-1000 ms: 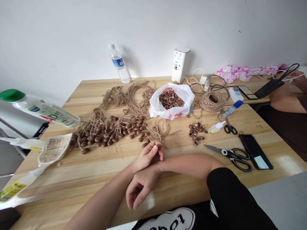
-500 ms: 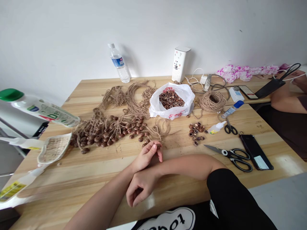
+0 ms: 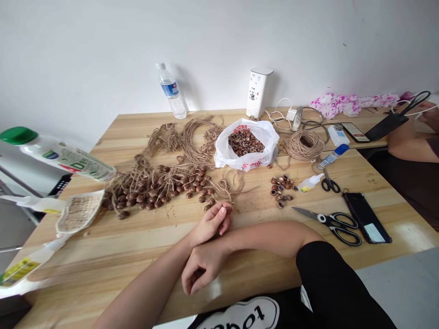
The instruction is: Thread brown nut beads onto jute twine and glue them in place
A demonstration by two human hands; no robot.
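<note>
My left hand (image 3: pixel 211 222) pinches a small brown nut (image 3: pixel 229 210) between thumb and fingers at the front of the twine. My right hand (image 3: pixel 203 266) lies across my left wrist, its fingers curled in loosely with nothing visible in them. Just beyond my left hand, brown nuts (image 3: pixel 151 198) with twine tied to them lie in a long heap. Loose lengths of jute twine (image 3: pixel 194 139) spread behind that heap. A white plastic bag (image 3: pixel 224 155) stands open, filled with cut nut shells (image 3: pixel 245 142). More broken shells (image 3: pixel 281 187) are scattered to its front right.
Large scissors (image 3: pixel 329 220), a black phone (image 3: pixel 366 217), a glue bottle (image 3: pixel 310 183), small scissors (image 3: pixel 331 184) and a twine ball (image 3: pixel 304 145) lie on the right. A woven tray (image 3: pixel 80 212) and a large bottle (image 3: pixel 68 157) are left. Another person's arm (image 3: pixel 411 141) shows far right.
The fingers of my left hand have curled in slightly around the nut. My right hand stays across my left wrist. The view has shifted a little.
</note>
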